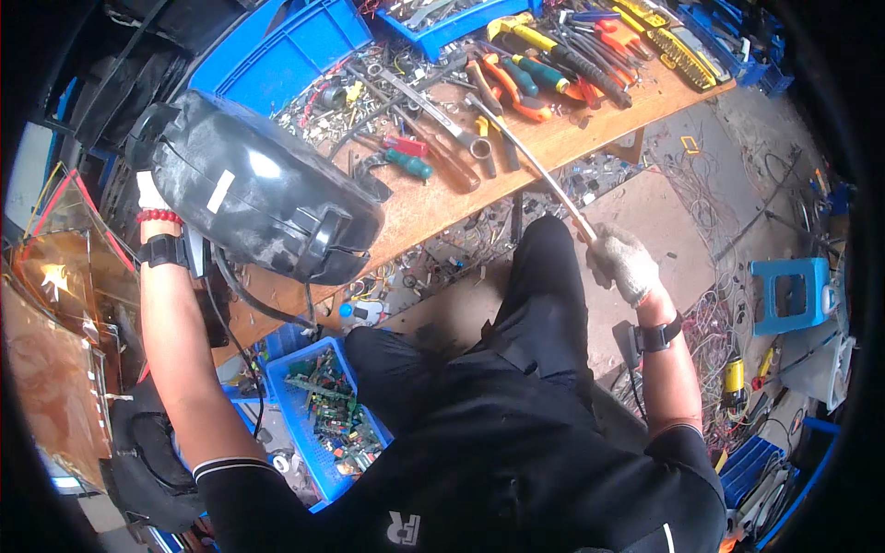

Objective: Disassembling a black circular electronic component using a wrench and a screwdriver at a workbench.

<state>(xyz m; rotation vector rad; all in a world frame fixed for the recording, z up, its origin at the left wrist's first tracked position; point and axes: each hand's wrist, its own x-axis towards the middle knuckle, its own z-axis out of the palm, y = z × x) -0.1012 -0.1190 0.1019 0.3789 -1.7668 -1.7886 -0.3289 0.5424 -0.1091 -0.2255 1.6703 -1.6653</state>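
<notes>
A large rounded black plastic housing [263, 175] rests on the near left part of the wooden bench, with a white strip on its top. My left hand [150, 192], in a white glove, holds the housing's left end; the fingertips are hidden by it. In its light work glove, my right hand [624, 264] is closed around the lower end of a long slim metal rod [535, 162]. The rod slants up and left over the bench edge, apart from the housing; its far end lies above the tools.
Hand tools cover the wooden bench [599, 132]: a large wrench [429, 109], a green-handled screwdriver [407, 163], several pliers. Blue bins [288, 55] stand behind. A blue crate [304, 442] of circuit boards is at my left knee. A blue stool [791, 295] and tangled wires lie right.
</notes>
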